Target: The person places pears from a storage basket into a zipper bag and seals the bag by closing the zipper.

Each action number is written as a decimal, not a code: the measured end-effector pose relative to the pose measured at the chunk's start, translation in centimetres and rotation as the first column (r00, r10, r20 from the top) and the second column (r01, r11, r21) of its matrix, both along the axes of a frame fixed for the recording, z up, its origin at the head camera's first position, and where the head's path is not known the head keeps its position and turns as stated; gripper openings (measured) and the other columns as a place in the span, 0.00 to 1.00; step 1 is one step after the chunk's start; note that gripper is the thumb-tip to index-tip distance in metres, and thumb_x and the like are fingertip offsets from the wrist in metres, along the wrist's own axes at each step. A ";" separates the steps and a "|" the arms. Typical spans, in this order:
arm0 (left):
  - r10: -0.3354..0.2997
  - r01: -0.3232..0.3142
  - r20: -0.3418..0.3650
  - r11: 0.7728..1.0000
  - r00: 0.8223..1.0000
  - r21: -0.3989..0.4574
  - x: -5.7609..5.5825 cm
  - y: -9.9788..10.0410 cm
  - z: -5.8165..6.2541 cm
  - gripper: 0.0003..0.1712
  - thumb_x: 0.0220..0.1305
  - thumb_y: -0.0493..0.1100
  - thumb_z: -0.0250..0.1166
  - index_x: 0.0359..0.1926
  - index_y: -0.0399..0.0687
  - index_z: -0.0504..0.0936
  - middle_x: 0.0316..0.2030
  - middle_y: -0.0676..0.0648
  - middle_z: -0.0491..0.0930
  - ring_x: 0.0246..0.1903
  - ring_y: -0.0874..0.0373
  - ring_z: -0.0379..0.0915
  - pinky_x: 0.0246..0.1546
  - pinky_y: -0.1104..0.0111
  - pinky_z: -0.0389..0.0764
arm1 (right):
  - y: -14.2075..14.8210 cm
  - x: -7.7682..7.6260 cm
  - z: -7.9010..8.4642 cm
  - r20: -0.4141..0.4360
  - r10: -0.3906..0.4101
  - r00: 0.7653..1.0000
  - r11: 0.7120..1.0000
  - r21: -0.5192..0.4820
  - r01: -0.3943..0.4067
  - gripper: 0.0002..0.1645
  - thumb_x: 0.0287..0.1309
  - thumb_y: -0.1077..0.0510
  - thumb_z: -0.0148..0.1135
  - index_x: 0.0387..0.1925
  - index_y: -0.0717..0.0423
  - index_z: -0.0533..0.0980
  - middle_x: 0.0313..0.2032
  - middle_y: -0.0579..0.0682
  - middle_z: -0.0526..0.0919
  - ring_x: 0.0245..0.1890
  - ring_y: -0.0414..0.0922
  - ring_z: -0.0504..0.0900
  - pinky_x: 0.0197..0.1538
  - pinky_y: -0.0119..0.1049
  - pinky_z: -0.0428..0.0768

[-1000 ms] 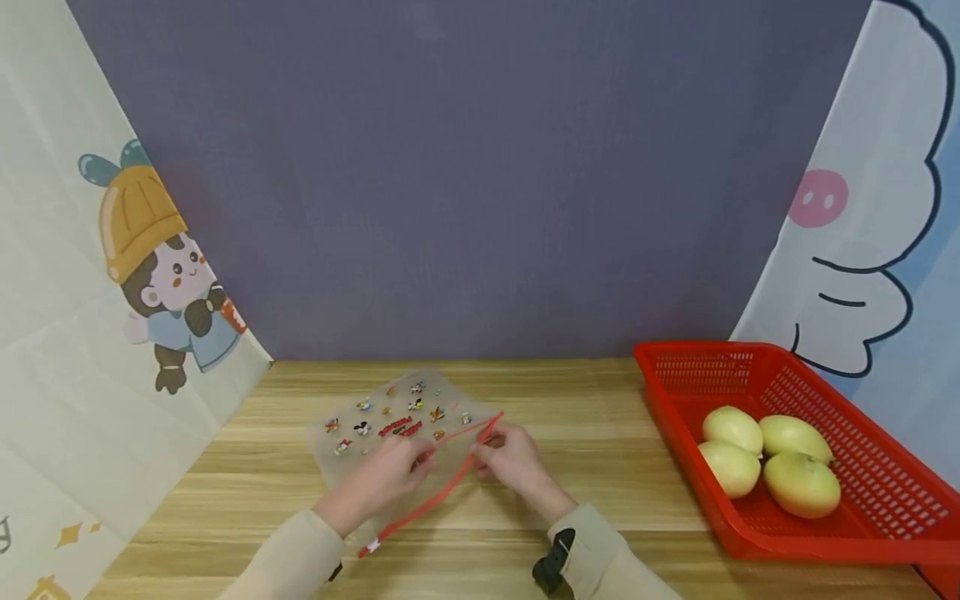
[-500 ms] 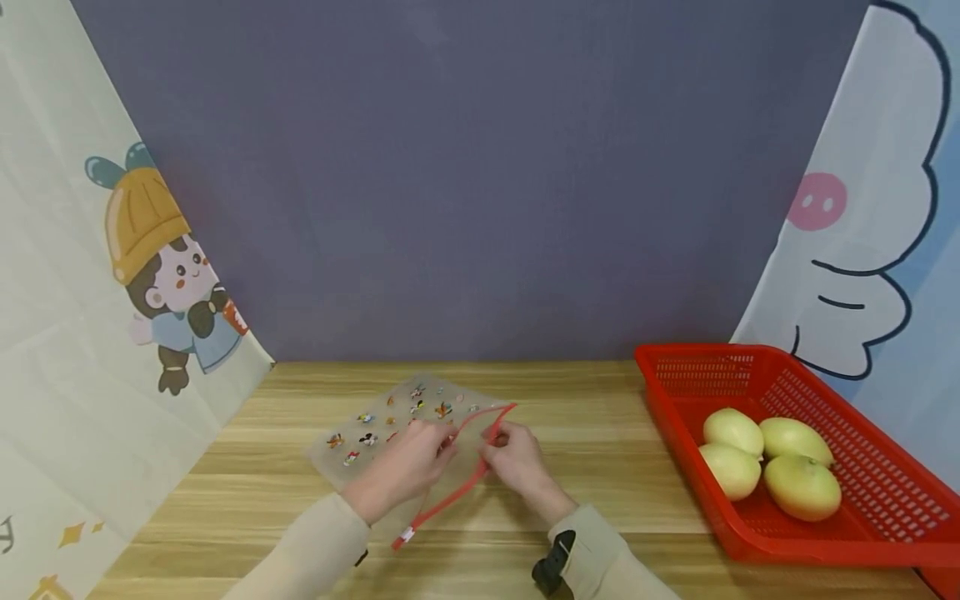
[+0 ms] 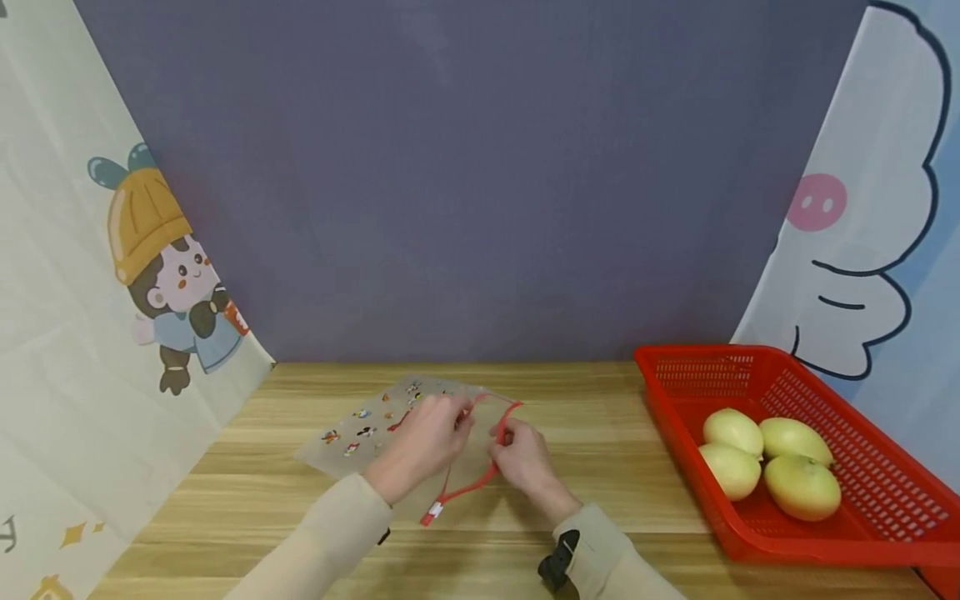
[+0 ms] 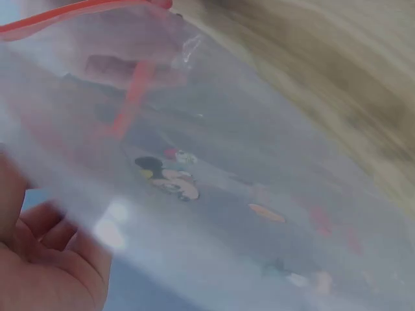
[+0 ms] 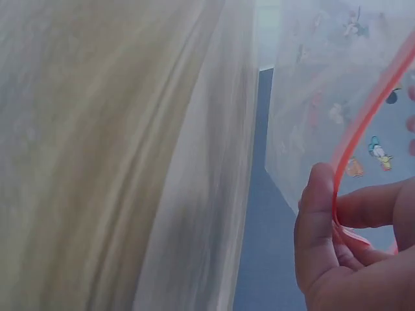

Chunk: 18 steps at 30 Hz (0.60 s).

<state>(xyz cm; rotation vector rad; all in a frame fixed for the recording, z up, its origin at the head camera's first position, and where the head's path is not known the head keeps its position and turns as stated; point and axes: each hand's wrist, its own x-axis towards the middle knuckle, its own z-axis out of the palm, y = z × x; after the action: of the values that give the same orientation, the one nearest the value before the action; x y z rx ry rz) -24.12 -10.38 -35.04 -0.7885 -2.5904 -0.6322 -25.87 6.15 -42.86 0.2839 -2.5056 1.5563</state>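
A clear zipper bag [image 3: 367, 429] printed with small cartoon figures is held above the wooden table, its red-edged mouth spread apart between both hands. My left hand [image 3: 427, 437] grips the far-left red edge of the mouth, and in the left wrist view the see-through bag [image 4: 227, 175] covers part of that hand. The right hand [image 3: 525, 458] pinches the near-right red edge between thumb and fingers, as the right wrist view shows with the red strip [image 5: 366, 123] running through the pinch. A white-and-red zip slider [image 3: 432, 511] sits at the near corner of the mouth.
A red plastic basket [image 3: 750, 546] stands at the right of the wooden table [image 3: 585, 400]. Several pale green-yellow round fruits [image 3: 802, 487] lie in it. A dark grey panel [image 3: 480, 183] rises behind the table, with printed cloths at both sides.
The left hand has moved right and away from me, now gripping the far edge. The bag's mouth has spread wider, and its slider end has swung right and up. The right hand barely shifted.
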 end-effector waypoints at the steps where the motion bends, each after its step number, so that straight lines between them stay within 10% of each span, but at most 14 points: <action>1: 0.007 -0.007 -0.012 1.000 1.000 0.014 0.0 0.1 0.2 0.08 0.64 0.31 0.66 0.28 0.44 0.80 0.18 0.54 0.73 0.17 0.67 0.61 0.15 0.75 0.67 | 0.1 0.0 0.0 -0.004 0.003 1.000 1.000 0.004 -0.003 0.07 0.53 0.70 0.67 0.36 0.66 0.82 0.24 0.49 0.83 0.24 0.38 0.77 0.28 0.32 0.78; 18: 0.209 -0.194 -0.034 0.948 0.977 0.251 -0.6 -1.1 3.8 0.05 0.60 0.31 0.66 0.35 0.37 0.89 0.25 0.48 0.84 0.23 0.61 0.75 0.25 0.68 0.80 | 2.4 -0.5 1.2 0.044 0.013 0.999 0.998 -0.064 -0.010 0.05 0.54 0.73 0.68 0.34 0.70 0.82 0.25 0.56 0.86 0.21 0.42 0.84 0.27 0.39 0.87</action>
<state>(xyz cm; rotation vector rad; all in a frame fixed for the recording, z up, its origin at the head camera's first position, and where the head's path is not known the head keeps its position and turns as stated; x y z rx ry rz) -24.72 -11.46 -31.27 -0.4491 -2.4336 -0.8319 -26.33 8.54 -41.61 0.2579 -2.4853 1.6614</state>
